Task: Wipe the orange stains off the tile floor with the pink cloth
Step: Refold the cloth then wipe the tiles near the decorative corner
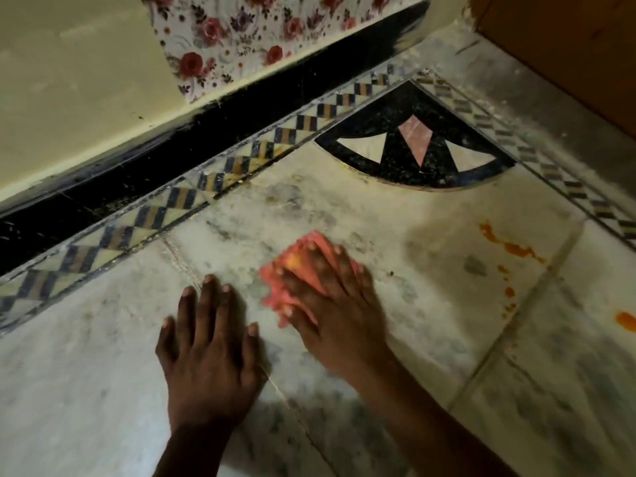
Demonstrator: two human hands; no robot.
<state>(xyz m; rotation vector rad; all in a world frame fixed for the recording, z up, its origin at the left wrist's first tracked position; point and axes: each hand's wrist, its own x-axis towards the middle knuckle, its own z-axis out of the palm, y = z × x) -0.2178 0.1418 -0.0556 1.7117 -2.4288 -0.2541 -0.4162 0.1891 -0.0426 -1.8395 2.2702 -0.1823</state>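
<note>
The left hand lies flat, fingers spread, on the pale marble tile floor; just beside it the right hand, blurred, apparently presses the crumpled pink cloth down; open floor separates it from the orange stains rightward, near the checkered border strip.

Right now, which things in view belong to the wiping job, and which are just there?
Job:
- cloth, pressed to the floor under the right hand
- stains, to the right of the cloth, not yet wiped
- floor
- left hand, flat on the floor

Just there:
- floral fabric
- wall
- black skirting
- wooden panel
</note>
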